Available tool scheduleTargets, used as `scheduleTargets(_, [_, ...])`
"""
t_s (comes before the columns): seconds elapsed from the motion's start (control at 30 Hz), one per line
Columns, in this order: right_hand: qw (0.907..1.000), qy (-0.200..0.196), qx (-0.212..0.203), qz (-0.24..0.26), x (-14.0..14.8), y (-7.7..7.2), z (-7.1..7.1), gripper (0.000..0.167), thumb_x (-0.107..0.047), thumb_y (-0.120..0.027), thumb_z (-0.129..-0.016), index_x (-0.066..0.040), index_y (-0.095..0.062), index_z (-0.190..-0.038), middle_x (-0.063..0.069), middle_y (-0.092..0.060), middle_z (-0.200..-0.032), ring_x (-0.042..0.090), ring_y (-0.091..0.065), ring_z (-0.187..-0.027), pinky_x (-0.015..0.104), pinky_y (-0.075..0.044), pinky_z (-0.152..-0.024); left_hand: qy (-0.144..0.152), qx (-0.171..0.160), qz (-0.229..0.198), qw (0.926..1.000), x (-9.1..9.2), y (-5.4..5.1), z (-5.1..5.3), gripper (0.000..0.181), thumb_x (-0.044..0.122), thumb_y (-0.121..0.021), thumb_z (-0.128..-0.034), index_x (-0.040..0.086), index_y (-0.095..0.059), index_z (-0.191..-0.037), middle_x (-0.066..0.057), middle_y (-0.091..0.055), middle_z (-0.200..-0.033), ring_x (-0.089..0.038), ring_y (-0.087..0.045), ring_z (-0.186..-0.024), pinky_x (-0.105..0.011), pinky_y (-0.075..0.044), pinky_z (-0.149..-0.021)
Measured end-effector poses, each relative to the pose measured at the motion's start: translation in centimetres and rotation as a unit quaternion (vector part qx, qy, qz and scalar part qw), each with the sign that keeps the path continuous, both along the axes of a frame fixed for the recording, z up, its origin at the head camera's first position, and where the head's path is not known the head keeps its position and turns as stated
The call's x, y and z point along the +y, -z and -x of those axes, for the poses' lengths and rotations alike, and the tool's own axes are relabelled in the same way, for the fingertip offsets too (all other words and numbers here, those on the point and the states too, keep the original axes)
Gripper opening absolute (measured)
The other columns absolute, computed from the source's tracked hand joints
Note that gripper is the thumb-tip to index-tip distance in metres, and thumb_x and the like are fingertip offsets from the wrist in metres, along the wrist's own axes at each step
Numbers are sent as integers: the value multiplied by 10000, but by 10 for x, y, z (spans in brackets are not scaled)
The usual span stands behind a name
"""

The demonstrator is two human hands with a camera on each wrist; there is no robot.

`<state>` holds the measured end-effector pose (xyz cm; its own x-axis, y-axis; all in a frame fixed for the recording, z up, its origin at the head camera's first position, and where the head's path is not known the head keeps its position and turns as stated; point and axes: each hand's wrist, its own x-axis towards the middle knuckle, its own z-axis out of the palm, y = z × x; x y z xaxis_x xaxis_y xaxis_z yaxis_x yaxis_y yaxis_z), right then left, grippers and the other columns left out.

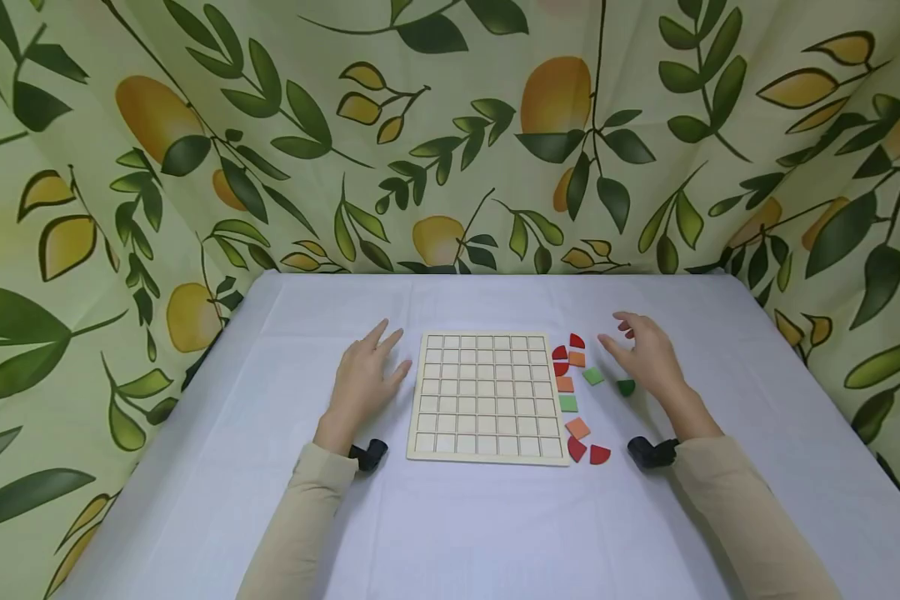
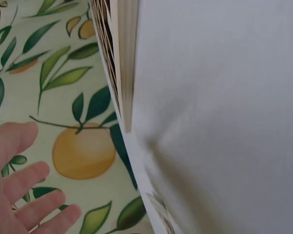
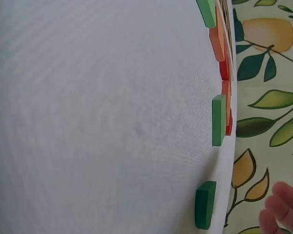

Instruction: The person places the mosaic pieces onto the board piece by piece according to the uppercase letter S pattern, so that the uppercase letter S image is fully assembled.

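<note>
A pale wooden grid board [image 1: 487, 398] lies flat on the white-covered table. To its left, my left hand [image 1: 363, 375] hovers with fingers spread and holds nothing. Loose pieces lie along the board's right edge: red quarter-circles [image 1: 600, 454], orange squares [image 1: 578, 428] and light green squares [image 1: 567, 403]. A dark green quarter-circle [image 1: 626, 387] lies farther right, beside my right hand [image 1: 647, 354], which is raised with loosely bent fingers and nothing in them. In the right wrist view, that dark green piece [image 3: 205, 204] stands out nearest the fingertips.
White cloth covers the table [image 1: 495, 533]. Behind it and at both sides hangs a curtain [image 1: 450, 167] printed with leaves and yellow fruit. A black wrist device [image 1: 369, 455] is on the left wrist, and another black device [image 1: 651, 452] on the right.
</note>
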<state>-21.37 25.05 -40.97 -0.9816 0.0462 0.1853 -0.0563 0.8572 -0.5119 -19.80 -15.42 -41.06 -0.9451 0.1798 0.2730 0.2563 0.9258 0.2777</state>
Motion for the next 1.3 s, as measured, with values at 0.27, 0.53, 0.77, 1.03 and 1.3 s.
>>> scheduleTargets(0.27, [9942, -144, -753, 751, 3, 10, 16, 421, -232, -619, -942, 30, -551, -1265, 207, -569, -1012, 260, -501, -876, 159, -430, -623, 890, -609, -176, 9940, 6, 4, -20, 538, 374, -582, -949, 187, -467, -1440, -88, -458, -1510, -343, -489, -1354, -542, -411, -1114])
scheduleTargets(0.53, [9750, 44, -1732, 1394, -2, 15, 32, 423, -263, -615, -944, -12, -578, -1282, 136, -518, -997, 229, -474, -895, 193, -419, -656, 1994, -1195, 345, 9720, 13, 1, -43, 573, 404, -619, -920, 189, -479, -1431, -91, -399, -1547, -324, -432, -1402, -480, -383, -1155])
scheduleTargets(0.77, [9583, 279, -2336, 1619, -5, 22, 47, 456, -268, -630, -925, -40, -562, -1314, 141, -521, -1054, 228, -475, -876, 212, -408, -665, 2514, -1806, 697, 9483, 20, 2, -60, 634, 387, -682, -870, 160, -482, -1427, -139, -387, -1547, -342, -372, -1439, -493, -384, -1144])
scheduleTargets(1.03, [9556, 386, -2477, 1549, -12, 17, 51, 459, -233, -658, -896, -25, -582, -1298, 208, -524, -1230, 260, -470, -976, 204, -369, -688, 2441, -2164, 821, 9417, 26, 2, -63, 623, 351, -670, -887, 174, -458, -1446, -130, -328, -1580, -335, -291, -1483, -489, -340, -1184])
scheduleTargets(1.3, [9605, 490, -2377, 1360, -17, 19, 54, 430, -206, -669, -888, 3, -606, -1259, 230, -539, -1243, 283, -468, -995, 242, -393, -739, 2580, -1949, 866, 9423, 29, 5, -66, 564, 284, -659, -903, 144, -490, -1422, -164, -358, -1558, -353, -321, -1464, -471, -349, -1181])
